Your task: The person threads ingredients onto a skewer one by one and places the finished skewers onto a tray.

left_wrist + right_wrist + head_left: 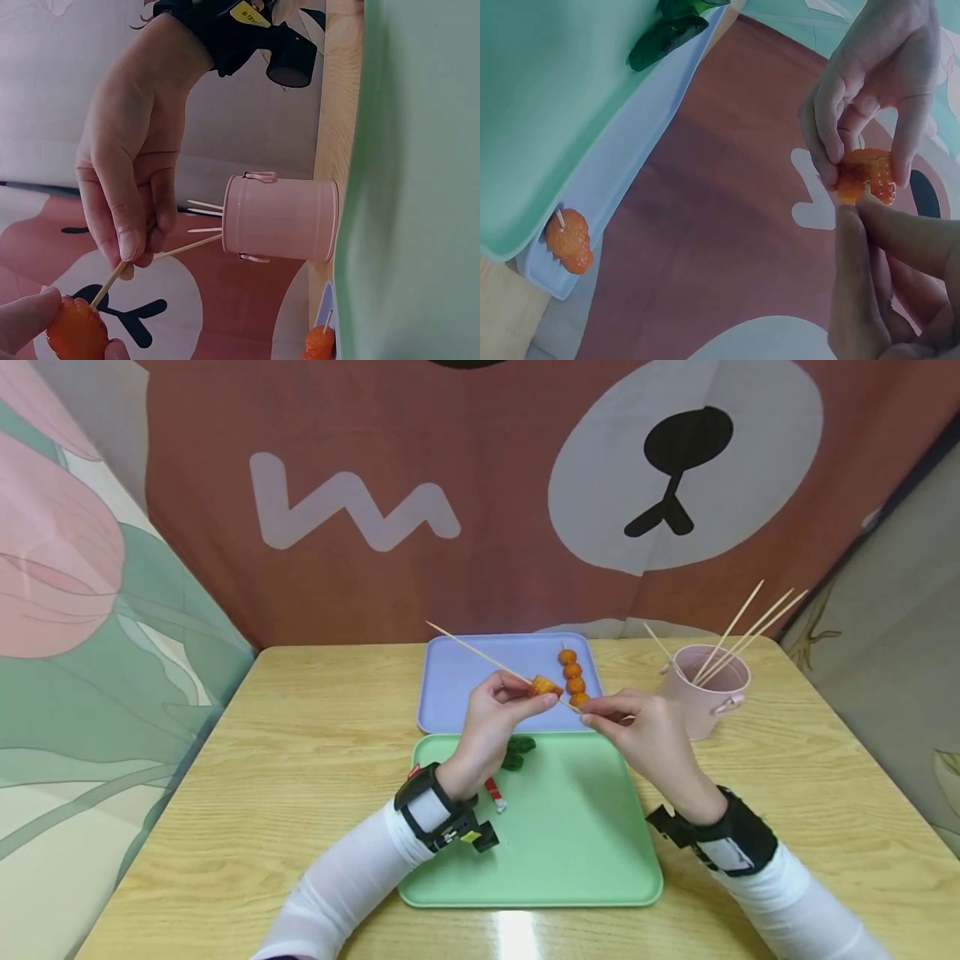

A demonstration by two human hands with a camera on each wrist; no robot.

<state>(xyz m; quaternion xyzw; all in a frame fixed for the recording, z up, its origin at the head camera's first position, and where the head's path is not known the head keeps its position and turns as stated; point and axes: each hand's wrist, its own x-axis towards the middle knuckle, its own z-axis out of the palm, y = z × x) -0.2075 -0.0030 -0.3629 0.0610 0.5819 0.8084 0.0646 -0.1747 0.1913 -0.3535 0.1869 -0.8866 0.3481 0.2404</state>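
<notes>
In the head view, my left hand [491, 718] holds a glossy orange-yellow corn chunk [546, 687], its surface bumpy like kernels, between thumb and fingers. A thin wooden skewer [476, 652] runs through the chunk, its long end sticking out to the upper left. My right hand [652, 731] pinches the short end of the skewer on the other side. Close up in the left wrist view, the right thumb and fingers grip the skewer [109, 285] just beyond the chunk [78, 330]. Both hands are raised over the trays.
Behind is a blue tray [450, 693] bearing a skewer of orange balls [573, 672]. The green tray [570, 835] in front carries dark green pieces [517, 750] and a red-and-white stick [495, 795], partly hidden by my left arm. A pink bucket [705, 706] of skewers stands right.
</notes>
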